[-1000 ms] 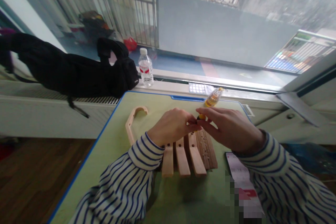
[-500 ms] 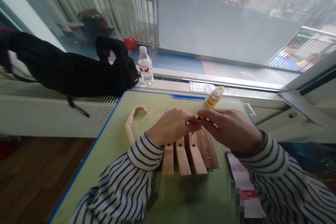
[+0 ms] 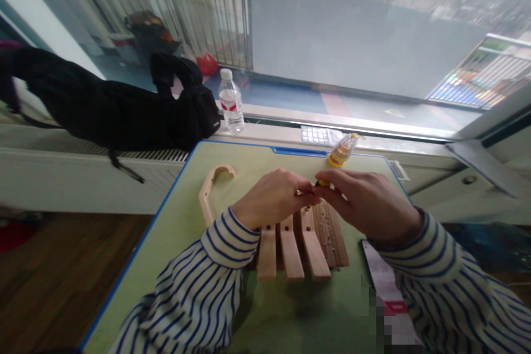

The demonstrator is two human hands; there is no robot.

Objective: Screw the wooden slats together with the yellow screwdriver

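My right hand [image 3: 365, 193] pinches a small yellow-and-black screwdriver [image 3: 322, 182], most of it hidden by my fingers. Fingertip to fingertip with it, my left hand [image 3: 276, 199] is closed in a pinch at the tool's front end; what it grips is hidden. Below both hands lies a brown grooved wooden board [image 3: 334, 238], dotted with small holes or bits. Three pale wooden hooks [image 3: 292, 257] lie side by side on it, each with a dark hole, their upper parts covered by my hands. A loose curved wooden hook [image 3: 205, 193] rests on the table at the left.
The green table [image 3: 161, 265] has a blue edge. A yellow-based clear bottle [image 3: 342, 150] stands at its far right; a phone-like slab [image 3: 379, 271] lies under my right forearm. A water bottle [image 3: 231, 104] and a black bag [image 3: 136, 110] sit along the windowsill.
Both hands keep the same pinch over the board. The view has shifted slightly, so the hands, board and hooks appear a little further right.
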